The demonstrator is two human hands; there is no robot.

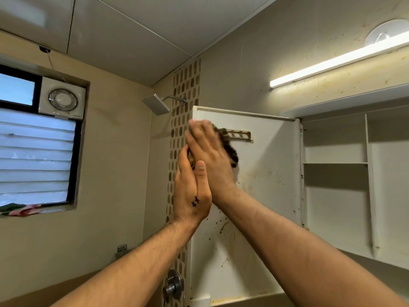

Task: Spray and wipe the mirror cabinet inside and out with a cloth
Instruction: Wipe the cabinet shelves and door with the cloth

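The mirror cabinet (336, 165) hangs on the right wall with its door (265, 185) swung open toward me, stained inner face showing. My right hand (208, 149) presses a dark cloth (230, 149) flat against the upper left of that inner face, beside a small metal rack (239, 134). My left hand (190, 191) holds the door's free edge, fingers straight behind it and thumb lying along the front. Brown spots mark the lower part of the door. No spray bottle is in view.
Bare white shelves (335, 163) fill the open cabinet. A lit tube light (332, 65) runs above it. A shower head (156, 104) and a tap valve (173, 286) sit left of the door. A louvred window (35, 156) with an exhaust fan (63, 99) is at far left.
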